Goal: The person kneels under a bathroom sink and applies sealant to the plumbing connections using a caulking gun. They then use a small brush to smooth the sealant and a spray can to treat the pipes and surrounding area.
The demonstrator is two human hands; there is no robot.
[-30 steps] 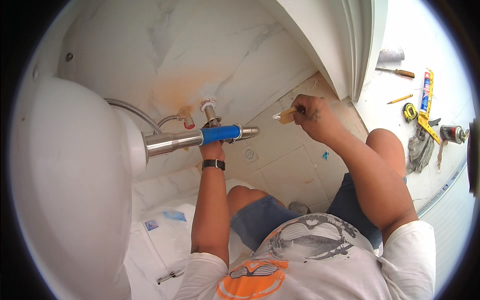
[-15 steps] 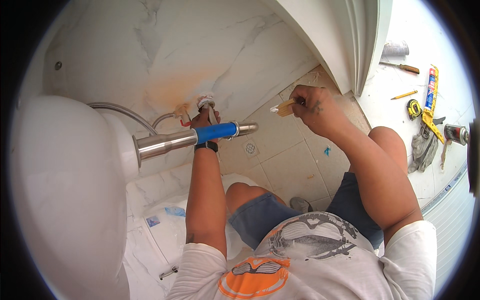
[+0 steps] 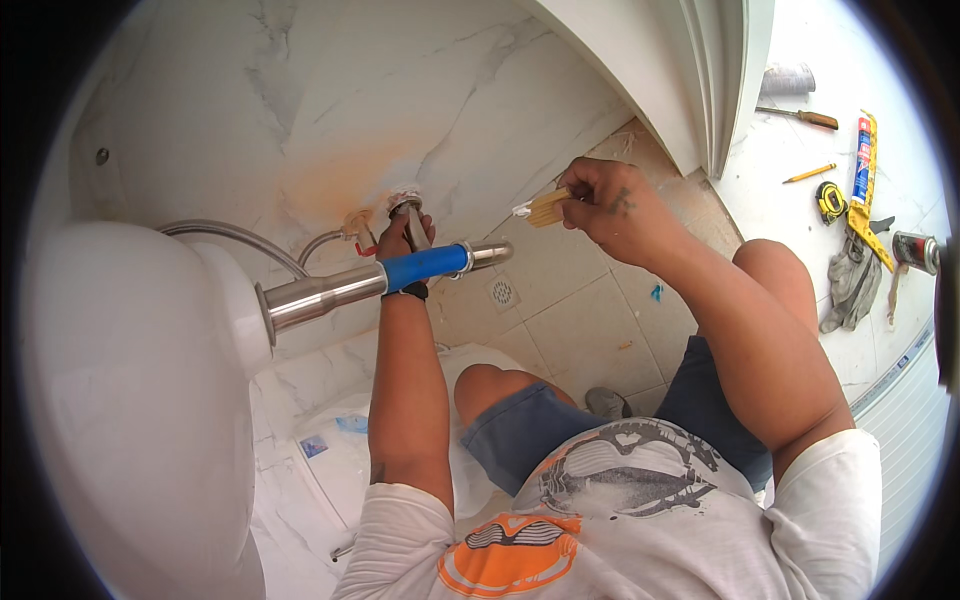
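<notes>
My left hand [image 3: 397, 243] is under the sink, fingers wrapped round the chrome drain pipe [image 3: 417, 228] close to the wall, partly hidden behind the pipe's blue-wrapped stretch [image 3: 428, 265]. White paste [image 3: 404, 193] rings the spot where the pipe enters the wall. In my right hand [image 3: 612, 208] a flat yellowish spreader [image 3: 546, 209] is pinched between thumb and fingers. White paste coats its tip, which points left toward the pipe and stays apart from it. The white sink [image 3: 140, 400] fills the left side.
A red-handled valve [image 3: 364, 238] with a braided hose [image 3: 235, 230] sits beside the pipe. A floor drain [image 3: 502, 292] lies below. At right are a screwdriver [image 3: 815, 119], pencil [image 3: 810, 173], tape measure [image 3: 830, 202], caulking gun [image 3: 862, 190], grey glove [image 3: 852, 285] and can [image 3: 914, 252].
My right hand has moved left and slightly up, bringing the spreader nearer the pipe. My left hand stays on the pipe; the view has shifted slightly.
</notes>
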